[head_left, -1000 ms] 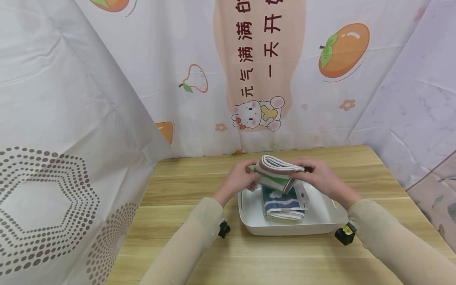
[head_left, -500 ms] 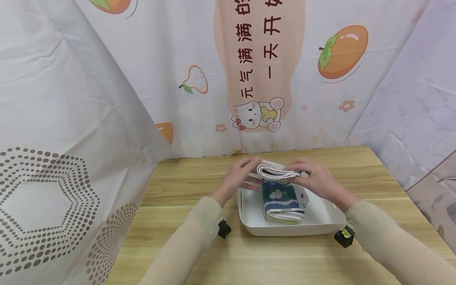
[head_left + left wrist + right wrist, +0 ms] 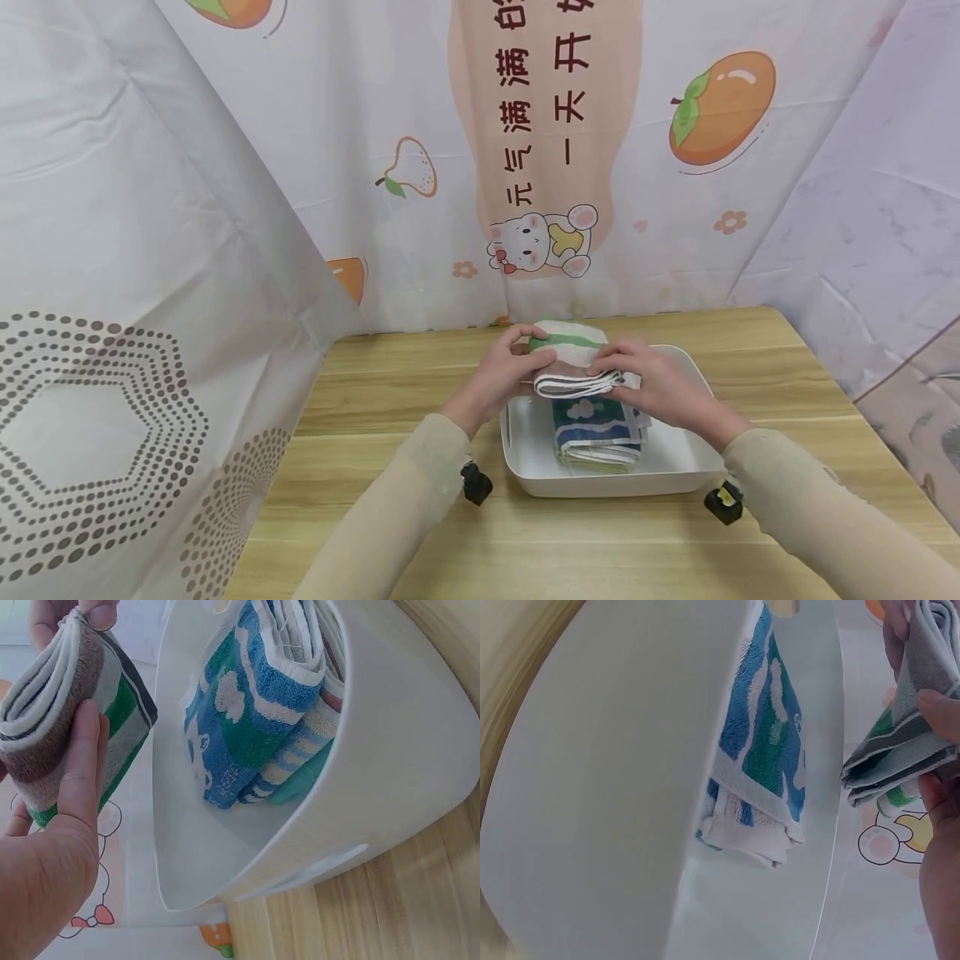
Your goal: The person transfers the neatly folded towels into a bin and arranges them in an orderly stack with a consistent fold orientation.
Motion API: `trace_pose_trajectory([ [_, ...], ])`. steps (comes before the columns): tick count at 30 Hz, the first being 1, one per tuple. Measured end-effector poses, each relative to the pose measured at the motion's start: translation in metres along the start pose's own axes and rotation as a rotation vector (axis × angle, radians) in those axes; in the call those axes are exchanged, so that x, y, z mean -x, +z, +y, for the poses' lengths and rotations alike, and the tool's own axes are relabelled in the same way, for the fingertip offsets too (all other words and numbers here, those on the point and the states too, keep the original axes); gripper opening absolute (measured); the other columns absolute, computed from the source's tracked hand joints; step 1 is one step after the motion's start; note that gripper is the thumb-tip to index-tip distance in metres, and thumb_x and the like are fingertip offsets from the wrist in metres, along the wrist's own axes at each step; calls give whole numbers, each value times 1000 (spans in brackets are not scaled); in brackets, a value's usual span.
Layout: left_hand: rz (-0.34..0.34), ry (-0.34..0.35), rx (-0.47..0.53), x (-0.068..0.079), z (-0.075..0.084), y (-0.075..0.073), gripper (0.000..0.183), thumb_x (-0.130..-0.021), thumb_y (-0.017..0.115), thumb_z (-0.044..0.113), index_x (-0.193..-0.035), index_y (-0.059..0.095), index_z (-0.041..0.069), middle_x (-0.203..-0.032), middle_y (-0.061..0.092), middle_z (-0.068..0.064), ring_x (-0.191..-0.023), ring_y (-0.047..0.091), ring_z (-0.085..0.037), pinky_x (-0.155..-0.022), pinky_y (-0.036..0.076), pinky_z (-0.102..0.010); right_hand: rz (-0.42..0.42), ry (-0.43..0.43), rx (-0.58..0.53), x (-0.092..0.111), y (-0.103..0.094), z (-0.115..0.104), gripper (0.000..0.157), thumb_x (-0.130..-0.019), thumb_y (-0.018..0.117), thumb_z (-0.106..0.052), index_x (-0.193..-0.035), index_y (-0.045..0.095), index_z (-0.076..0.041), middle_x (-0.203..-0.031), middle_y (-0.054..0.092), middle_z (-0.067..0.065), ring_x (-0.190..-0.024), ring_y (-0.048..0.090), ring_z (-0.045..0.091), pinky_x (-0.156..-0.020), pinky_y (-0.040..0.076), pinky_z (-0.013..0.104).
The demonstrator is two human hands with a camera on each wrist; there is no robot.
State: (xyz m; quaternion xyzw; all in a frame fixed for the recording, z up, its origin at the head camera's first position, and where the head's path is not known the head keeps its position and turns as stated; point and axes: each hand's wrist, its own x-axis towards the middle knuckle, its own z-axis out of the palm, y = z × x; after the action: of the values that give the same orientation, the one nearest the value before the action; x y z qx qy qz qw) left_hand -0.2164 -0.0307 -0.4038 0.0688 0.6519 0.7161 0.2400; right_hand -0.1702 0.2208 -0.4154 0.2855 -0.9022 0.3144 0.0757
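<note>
Both hands hold a folded towel with green, white and brown stripes above the back part of a white plastic basket. My left hand grips its left side; in the left wrist view, the fingers lie along the striped face. Its right side is pinched by my right hand, whose thumb and fingers show at the edge of the right wrist view. Below, inside the basket, a blue and green patterned towel lies folded on other folded towels. Part of that stack is hidden by the held towel.
The basket stands on a wooden table, near its back edge. Handle slots pierce its ends. A printed curtain hangs right behind the table, and a grey-white sheet hangs at the left.
The held towel has been tipped, so its striped face now shows upward and its folded edges point toward me. The left fingers, spread half a second ago, grip it again.
</note>
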Motion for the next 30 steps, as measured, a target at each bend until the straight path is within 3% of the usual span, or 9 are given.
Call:
trace_pose_trajectory([
  [3,23,9,-34,-1,-1,0,40,-80,74,19,-115,55,21,-118,54,-10,-89,62,-25,-72,53,-40,-17,-17,-12,1,1,1,37,-77,77,-15,-110,65,-27,-117,52,-6,-106,47,17,-86,45,42],
  [7,31,32,-62,-1,-2,-1,40,-80,74,15,-115,55,23,-122,51,-7,-97,59,-26,-73,53,-40,-52,-5,-56,2,2,4,40,-78,76,-31,-116,63,-29,-121,48,-6,-110,43,16,-86,42,45],
  [11,29,57,-81,0,-1,0,40,-80,73,11,-114,56,24,-126,48,-5,-101,58,-26,-75,53,-40,-50,104,-130,4,-1,5,45,-83,67,-43,-125,56,-32,-127,44,-6,-110,43,20,-84,42,49],
  [16,13,74,-86,0,-1,1,41,-81,71,7,-114,56,25,-129,45,-3,-105,56,-27,-76,52,-40,7,239,-188,3,-4,12,54,-87,62,-44,-136,45,-29,-127,45,-2,-103,49,23,-79,45,44],
  [21,-14,87,-77,-1,-3,2,44,-81,70,3,-115,55,25,-131,44,-3,-105,55,-27,-78,52,-40,6,296,-309,3,-5,18,64,-88,60,-42,-144,32,-29,-134,43,6,-112,49,27,-89,44,47],
  [26,-50,97,-50,-1,-3,3,49,-81,68,0,-119,52,27,-131,43,-5,-104,56,-28,-79,52,-40,-79,371,-407,4,-3,18,74,-90,56,-46,-148,12,-34,-140,38,19,-118,48,36,-92,40,54],
  [30,-71,98,-21,0,-2,4,52,-82,67,-1,-121,50,29,-133,40,-5,-106,55,-29,-81,51,-41,-175,457,-594,5,-2,15,75,-92,53,-45,-146,1,-43,-138,39,23,-116,49,36,-95,36,57],
])
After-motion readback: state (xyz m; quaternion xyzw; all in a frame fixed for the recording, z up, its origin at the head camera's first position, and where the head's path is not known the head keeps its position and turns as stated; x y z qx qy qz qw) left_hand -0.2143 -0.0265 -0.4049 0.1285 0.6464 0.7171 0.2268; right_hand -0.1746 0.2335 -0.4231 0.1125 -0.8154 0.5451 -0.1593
